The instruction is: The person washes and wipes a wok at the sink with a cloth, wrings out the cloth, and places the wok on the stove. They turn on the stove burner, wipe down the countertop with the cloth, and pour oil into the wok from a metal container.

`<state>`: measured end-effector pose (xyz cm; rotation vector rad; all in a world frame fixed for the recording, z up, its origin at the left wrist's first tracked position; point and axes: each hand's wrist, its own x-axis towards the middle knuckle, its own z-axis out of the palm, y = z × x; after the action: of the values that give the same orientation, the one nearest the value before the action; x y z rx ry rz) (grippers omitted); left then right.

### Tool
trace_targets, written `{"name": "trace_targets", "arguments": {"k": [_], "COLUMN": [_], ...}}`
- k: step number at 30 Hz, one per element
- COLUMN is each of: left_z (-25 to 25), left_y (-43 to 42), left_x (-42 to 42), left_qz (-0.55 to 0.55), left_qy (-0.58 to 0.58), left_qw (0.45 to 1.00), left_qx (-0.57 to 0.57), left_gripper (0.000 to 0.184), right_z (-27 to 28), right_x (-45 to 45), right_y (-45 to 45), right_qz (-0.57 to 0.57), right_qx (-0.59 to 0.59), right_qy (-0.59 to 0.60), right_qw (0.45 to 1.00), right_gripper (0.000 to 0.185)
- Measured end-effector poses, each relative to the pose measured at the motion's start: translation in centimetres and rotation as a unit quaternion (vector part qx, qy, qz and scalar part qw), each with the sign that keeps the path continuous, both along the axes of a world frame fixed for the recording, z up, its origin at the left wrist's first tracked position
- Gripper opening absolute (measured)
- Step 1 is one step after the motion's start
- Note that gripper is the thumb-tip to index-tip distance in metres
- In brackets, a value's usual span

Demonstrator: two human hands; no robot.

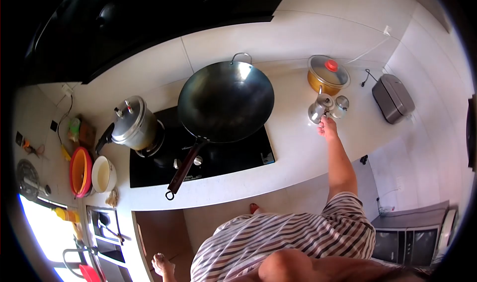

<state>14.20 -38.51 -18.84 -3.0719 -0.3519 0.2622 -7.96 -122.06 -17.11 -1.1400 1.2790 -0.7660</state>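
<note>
My right hand (326,126) reaches over the counter, its fingers closed on the handle of a small shiny metal pot with a spout (318,112). Touching or very near the pot's right side is a small glass jar with a metal lid (342,105). Just behind stands a yellow cooking pot (320,83) with a glass lid and red knob. My left hand (163,265) hangs low by the counter's front, well away from these things. Its fingers are curled, and what they hold, if anything, is too small to make out.
A large black wok (226,103) rests on the black stove (233,158), its long handle pointing toward me. A pressure cooker (134,125) is on the left burner. Basins (104,175) stand further left. A grey box-shaped appliance (392,98) sits at the counter's right end.
</note>
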Motion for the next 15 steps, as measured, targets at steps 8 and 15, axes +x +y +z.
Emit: {"name": "trace_targets", "arguments": {"k": [8,15], "left_z": [1.9,-7.6], "left_y": [-9.0,-5.8], "left_x": [-3.1,-1.4], "left_qz": [0.013,-0.141], "left_qy": [0.148,0.114], "left_qw": [0.976,0.971], "left_qx": [-0.16,-0.158], "left_gripper": [0.016,0.02], "right_z": [1.1,12.0], "right_x": [0.3,0.0], "right_y": [-0.1,4.4], "right_qz": [-0.04,0.009], "right_qx": [-0.049,-0.156], "right_qy": [-0.005,0.058], "right_qw": [0.998,0.986], "right_gripper": [0.025,0.027]}}
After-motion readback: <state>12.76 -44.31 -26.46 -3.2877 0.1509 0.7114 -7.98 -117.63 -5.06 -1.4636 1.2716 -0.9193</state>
